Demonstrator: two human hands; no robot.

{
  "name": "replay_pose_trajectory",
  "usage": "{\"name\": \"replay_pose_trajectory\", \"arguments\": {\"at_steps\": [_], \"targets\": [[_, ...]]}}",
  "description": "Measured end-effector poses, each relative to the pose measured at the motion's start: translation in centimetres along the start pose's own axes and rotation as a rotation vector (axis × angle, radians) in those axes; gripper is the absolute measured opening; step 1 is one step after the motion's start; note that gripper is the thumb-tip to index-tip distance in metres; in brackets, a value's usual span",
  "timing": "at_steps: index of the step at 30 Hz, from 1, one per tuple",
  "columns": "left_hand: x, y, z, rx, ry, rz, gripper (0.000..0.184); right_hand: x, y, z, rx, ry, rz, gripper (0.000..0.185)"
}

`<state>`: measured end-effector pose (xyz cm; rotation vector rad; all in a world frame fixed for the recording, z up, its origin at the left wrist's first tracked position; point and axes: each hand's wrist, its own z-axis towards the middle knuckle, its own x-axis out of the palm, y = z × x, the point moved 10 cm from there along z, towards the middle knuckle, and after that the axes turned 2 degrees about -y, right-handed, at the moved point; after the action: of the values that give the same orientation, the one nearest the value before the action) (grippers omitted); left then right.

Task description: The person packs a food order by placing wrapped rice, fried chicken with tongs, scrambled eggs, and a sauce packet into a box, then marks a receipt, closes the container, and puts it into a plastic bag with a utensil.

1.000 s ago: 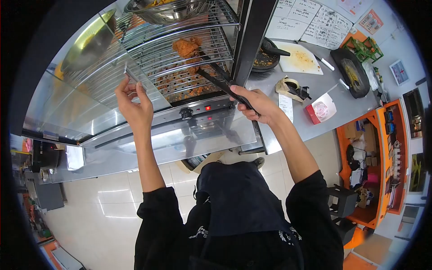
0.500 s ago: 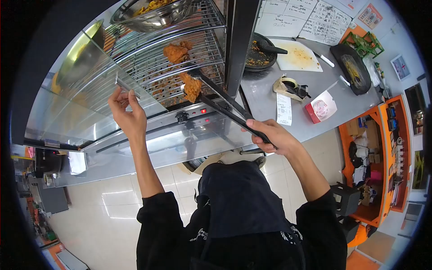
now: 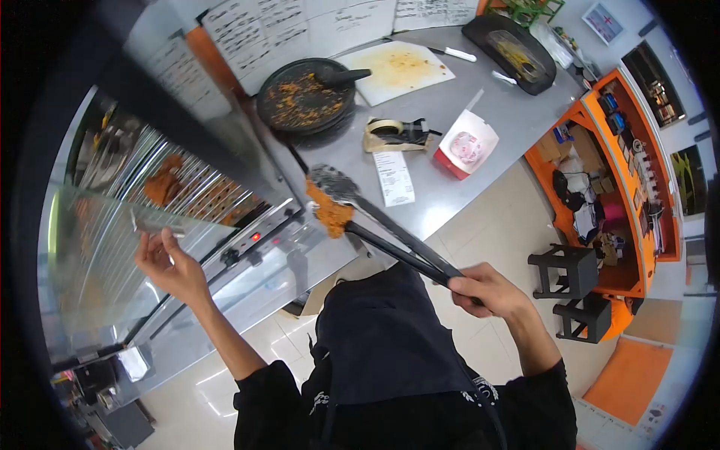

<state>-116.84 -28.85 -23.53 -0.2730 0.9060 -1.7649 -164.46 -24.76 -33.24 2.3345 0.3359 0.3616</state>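
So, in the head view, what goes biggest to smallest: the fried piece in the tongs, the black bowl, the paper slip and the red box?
1. Black bowl
2. Red box
3. Paper slip and fried piece in the tongs: too alike to rank

2 hands: left hand (image 3: pixel 176 271) 9 o'clock, right hand (image 3: pixel 489 291) 4. 1 pair of tongs (image 3: pixel 405 237), centre. 2 fried pieces: gripped piece (image 3: pixel 330 213) centre, loose piece (image 3: pixel 162 181) 9. 1 mortar (image 3: pixel 296 105), 11. 1 tape dispenser (image 3: pixel 397 135), 1 receipt (image 3: pixel 395 180), both 1. 2 black stools (image 3: pixel 568 264), 4.
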Motion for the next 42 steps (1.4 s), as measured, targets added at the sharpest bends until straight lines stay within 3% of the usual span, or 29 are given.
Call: {"name": "replay_pose_trajectory", "arguments": {"at_steps": [5,7,13,17,21,22,36,39,42], "targets": [[3.2,-1.2,-2.2,-0.073,-0.070,-0.101,0.035,-12.4,-1.0,-4.4,-0.005,-0.222,0.087,0.036],[4.6,-2.5,-2.7,-0.107,-0.106,-0.154,0.035,-18.1,-1.1,-5.2,-0.011,-0.320,0.059,0.043],[8.0,-4.9,-4.8,-0.133,-0.207,-0.027,0.042,-31.7,4.2,-2.6,0.054,-0.611,-0.320,0.043],[8.8,-5.7,-5.6,-0.176,-0.289,-0.027,0.043,-35.8,6.4,1.3,0.044,-0.644,-0.537,0.039],[8.3,-4.9,-5.9,-0.194,-0.308,-0.052,0.042,-36.0,8.0,4.4,-0.160,-0.647,-0.879,0.047],[8.4,-5.0,-5.9,-0.200,-0.309,-0.050,0.041,-35.4,8.2,4.4,-0.066,-0.640,-0.925,0.046],[8.3,-5.0,-5.6,-0.194,-0.326,-0.036,0.036,-35.2,12.4,0.3,-0.080,-0.814,-1.485,0.042],[7.7,-3.7,-5.4,-0.197,-0.322,-0.050,0.035,-35.4,12.7,0.8,-0.045,-0.782,-1.489,0.043],[7.8,-3.5,-5.4,-0.203,-0.326,-0.069,0.033,-34.1,13.8,-0.1,-0.218,-0.832,-1.563,0.042]]}}
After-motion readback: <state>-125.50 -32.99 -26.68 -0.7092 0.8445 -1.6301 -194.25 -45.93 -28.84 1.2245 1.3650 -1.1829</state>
